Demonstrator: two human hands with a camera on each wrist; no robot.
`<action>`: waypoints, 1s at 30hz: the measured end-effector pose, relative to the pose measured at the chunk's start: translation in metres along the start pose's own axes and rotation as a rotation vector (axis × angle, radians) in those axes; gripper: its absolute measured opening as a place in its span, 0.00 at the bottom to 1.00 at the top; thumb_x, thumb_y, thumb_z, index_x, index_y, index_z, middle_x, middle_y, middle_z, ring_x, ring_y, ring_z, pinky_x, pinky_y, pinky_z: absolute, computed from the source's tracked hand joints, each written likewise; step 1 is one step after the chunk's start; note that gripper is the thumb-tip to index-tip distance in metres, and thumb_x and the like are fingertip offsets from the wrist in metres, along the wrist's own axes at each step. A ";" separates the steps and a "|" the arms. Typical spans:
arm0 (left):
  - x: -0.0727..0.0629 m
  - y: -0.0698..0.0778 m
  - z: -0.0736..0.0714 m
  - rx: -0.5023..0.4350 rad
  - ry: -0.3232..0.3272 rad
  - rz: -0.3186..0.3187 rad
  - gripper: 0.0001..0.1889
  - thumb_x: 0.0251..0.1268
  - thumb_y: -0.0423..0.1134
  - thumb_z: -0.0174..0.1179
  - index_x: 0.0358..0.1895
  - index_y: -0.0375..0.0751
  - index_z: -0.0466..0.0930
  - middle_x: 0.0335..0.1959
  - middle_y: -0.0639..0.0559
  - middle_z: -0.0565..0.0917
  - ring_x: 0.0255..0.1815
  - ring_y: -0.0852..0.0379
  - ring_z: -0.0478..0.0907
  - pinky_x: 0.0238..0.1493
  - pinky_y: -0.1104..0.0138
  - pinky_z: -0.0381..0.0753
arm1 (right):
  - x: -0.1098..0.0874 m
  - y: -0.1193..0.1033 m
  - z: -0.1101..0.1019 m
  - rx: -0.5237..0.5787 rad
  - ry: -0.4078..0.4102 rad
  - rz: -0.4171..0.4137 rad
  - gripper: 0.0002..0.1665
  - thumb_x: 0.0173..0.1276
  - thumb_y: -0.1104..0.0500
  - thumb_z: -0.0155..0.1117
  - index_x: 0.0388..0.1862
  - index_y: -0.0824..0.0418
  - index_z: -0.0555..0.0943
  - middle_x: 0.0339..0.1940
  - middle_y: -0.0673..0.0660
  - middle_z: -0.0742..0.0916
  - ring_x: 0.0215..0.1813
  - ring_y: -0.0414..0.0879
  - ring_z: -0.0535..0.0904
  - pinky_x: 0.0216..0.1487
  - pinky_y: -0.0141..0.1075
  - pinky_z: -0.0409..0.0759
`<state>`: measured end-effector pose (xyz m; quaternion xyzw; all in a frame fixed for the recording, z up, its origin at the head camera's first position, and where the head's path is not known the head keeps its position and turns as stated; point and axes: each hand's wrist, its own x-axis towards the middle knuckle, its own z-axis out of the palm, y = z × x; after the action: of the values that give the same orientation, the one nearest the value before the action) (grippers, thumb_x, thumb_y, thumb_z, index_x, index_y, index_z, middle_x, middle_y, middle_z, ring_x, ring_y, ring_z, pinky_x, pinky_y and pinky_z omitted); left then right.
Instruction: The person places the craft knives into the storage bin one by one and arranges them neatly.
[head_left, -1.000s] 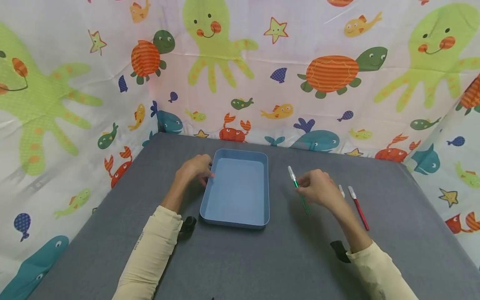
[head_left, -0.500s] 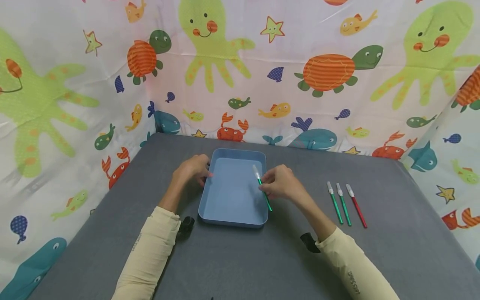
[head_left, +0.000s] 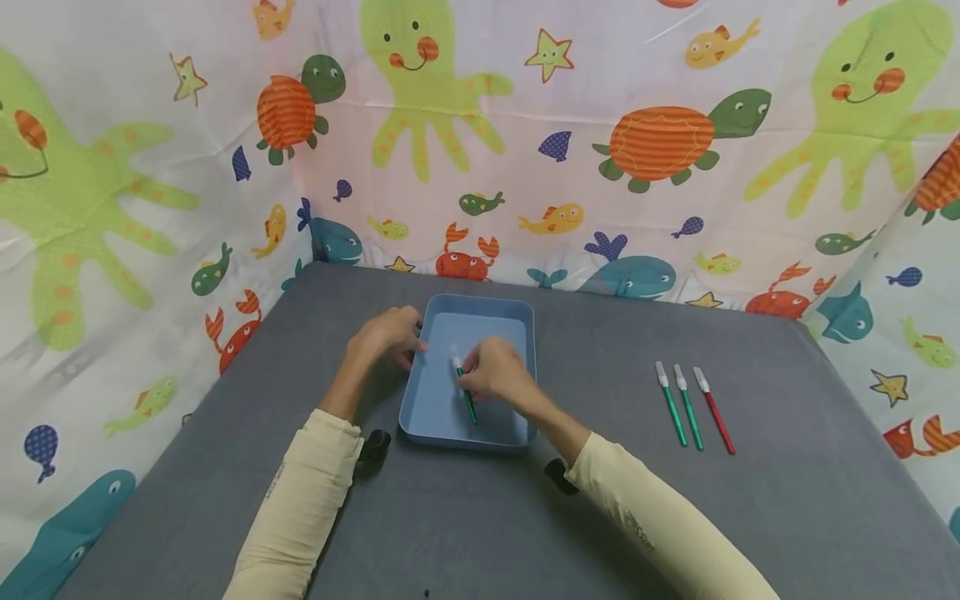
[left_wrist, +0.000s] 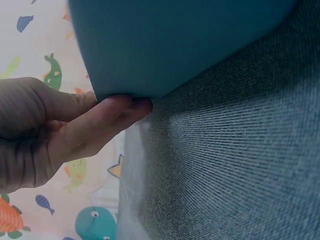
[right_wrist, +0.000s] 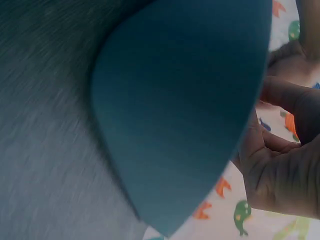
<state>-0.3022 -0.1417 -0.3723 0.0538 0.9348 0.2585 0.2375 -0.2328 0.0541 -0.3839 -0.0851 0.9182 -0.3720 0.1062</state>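
Observation:
A blue rectangular tray (head_left: 438,417) stands on the grey table. My left hand (head_left: 386,335) grips its left rim, thumb on the inside edge and fingers against the outer wall, as the left wrist view shows with the tray's side (left_wrist: 165,45). Over the tray, my right hand (head_left: 495,371) pinches a green marker (head_left: 467,400) with a clear whitish cap pointing away from me. In the right wrist view the tray's wall (right_wrist: 175,110) hides the marker and the fingertips of the right hand (right_wrist: 285,160).
On the table (head_left: 600,517) to the right lie two more green markers (head_left: 672,408) (head_left: 688,410) and a red marker (head_left: 716,415), side by side with caps facing away. A sea-animal curtain (head_left: 450,150) encloses the back and sides.
My right hand has carried the green marker leftward from the right side of the table to over the tray. The left hand has stayed at the tray's left rim.

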 end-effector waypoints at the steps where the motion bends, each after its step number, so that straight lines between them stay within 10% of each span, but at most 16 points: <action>1: 0.000 0.000 0.000 0.001 0.002 0.002 0.30 0.77 0.36 0.62 0.75 0.27 0.66 0.56 0.32 0.87 0.38 0.51 0.93 0.55 0.56 0.90 | 0.002 -0.002 0.003 -0.010 -0.004 -0.004 0.04 0.64 0.65 0.76 0.33 0.66 0.89 0.35 0.60 0.91 0.23 0.43 0.88 0.30 0.33 0.88; 30: -0.002 0.000 -0.001 -0.007 -0.021 0.022 0.28 0.78 0.35 0.60 0.74 0.27 0.68 0.51 0.34 0.90 0.41 0.50 0.93 0.63 0.52 0.85 | 0.013 -0.021 0.052 0.129 -0.098 -0.041 0.11 0.61 0.72 0.75 0.43 0.74 0.88 0.40 0.66 0.92 0.31 0.49 0.93 0.33 0.33 0.89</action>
<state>-0.3012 -0.1427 -0.3710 0.0661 0.9307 0.2637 0.2447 -0.2306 0.0016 -0.4079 -0.1149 0.8841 -0.4279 0.1487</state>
